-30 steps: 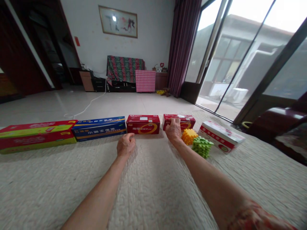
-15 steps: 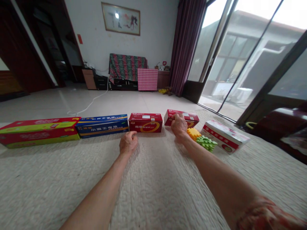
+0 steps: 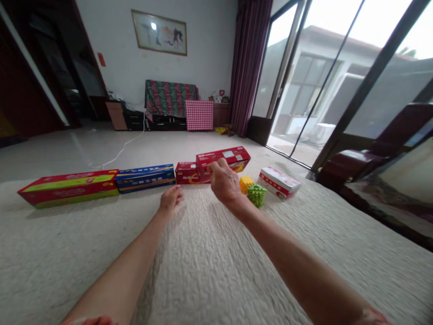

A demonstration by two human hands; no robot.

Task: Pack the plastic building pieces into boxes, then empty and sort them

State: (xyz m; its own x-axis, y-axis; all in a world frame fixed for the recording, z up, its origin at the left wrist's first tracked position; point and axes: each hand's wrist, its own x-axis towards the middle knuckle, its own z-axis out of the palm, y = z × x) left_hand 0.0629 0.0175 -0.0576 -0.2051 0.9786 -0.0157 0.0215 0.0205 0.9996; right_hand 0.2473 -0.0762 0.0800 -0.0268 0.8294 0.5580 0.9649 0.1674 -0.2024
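Observation:
My right hand (image 3: 226, 183) grips a red box (image 3: 223, 159) by its near side. That box is tilted and overlaps the right part of a second red box (image 3: 186, 173); I cannot tell whether the two touch. My left hand (image 3: 170, 198) hangs with loosely curled fingers, a little apart and holding nothing, just in front of the blue box (image 3: 145, 179). Left of the blue box, end to end with it, lies a long red and yellow-green box (image 3: 71, 189). Beside my right wrist are a yellow bumpy block (image 3: 246, 184) and a green bumpy block (image 3: 257, 195).
A white and red box (image 3: 280, 181) lies at the right on the quilted cream cover (image 3: 189, 271). Past the cover's far edge is a tiled floor with a white cable (image 3: 125, 146). A dark red glossy piece of furniture (image 3: 352, 164) stands at the right by the glass doors.
My right hand has brought its red box leftward and up, over to the second red box. The left hand's fingers have loosened slightly. The view has turned a little to the right.

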